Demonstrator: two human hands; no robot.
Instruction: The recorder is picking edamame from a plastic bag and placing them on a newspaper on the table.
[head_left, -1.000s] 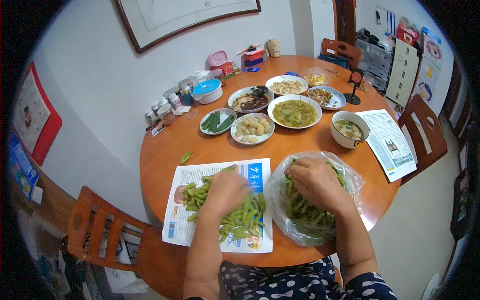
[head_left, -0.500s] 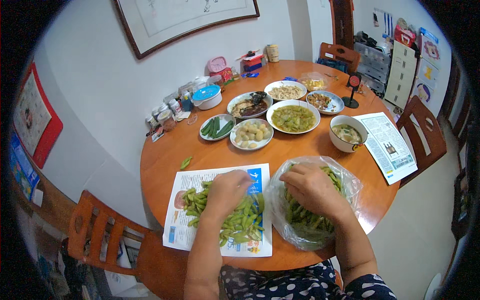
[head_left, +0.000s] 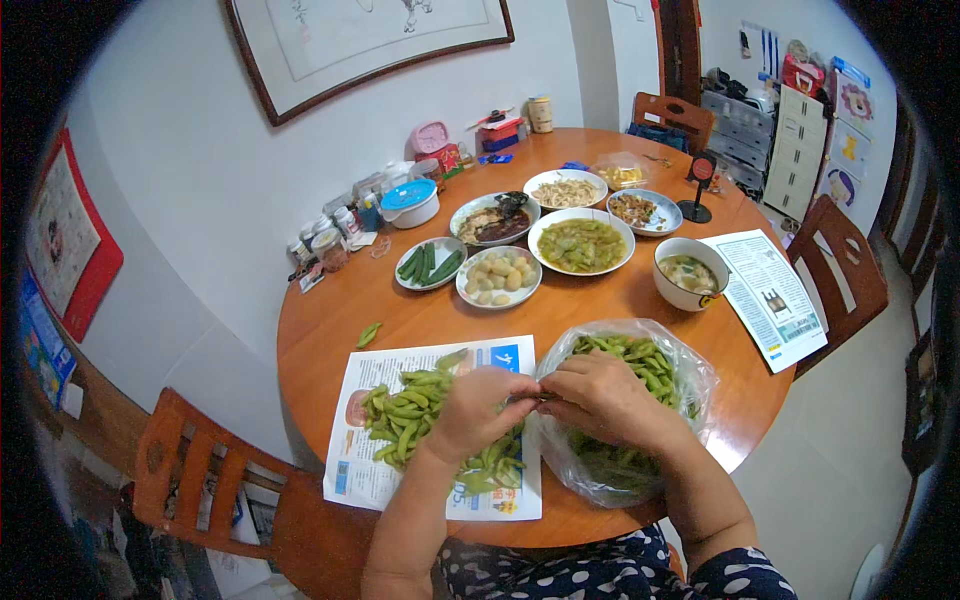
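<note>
My left hand [head_left: 478,412] and my right hand [head_left: 605,395] meet at the fingertips, between a printed newspaper sheet [head_left: 349,478] and a clear plastic bag [head_left: 705,385]. Both are closed in a pinch; whatever small thing lies between the fingers is mostly hidden. A heap of green edamame pods [head_left: 408,405] covers the sheet beneath my left hand and forearm. More edamame pods [head_left: 652,368] fill the opened bag, partly covered by my right hand. One loose pod [head_left: 369,335] rests on the wood beyond the sheet's far left corner.
Beyond my hands, the round wooden table [head_left: 330,308] carries several dishes, including okra [head_left: 430,264], peeled pale round pieces [head_left: 500,277] and a green stew [head_left: 581,241]. A soup bowl [head_left: 690,275] stands at right beside another newspaper [head_left: 768,300]. Jars [head_left: 328,247] line the wall; chairs [head_left: 200,475] surround the table.
My hands have come together from apart, the left moving right from above the heaped pods, the right moving left from the bag. The view has shifted slightly.
</note>
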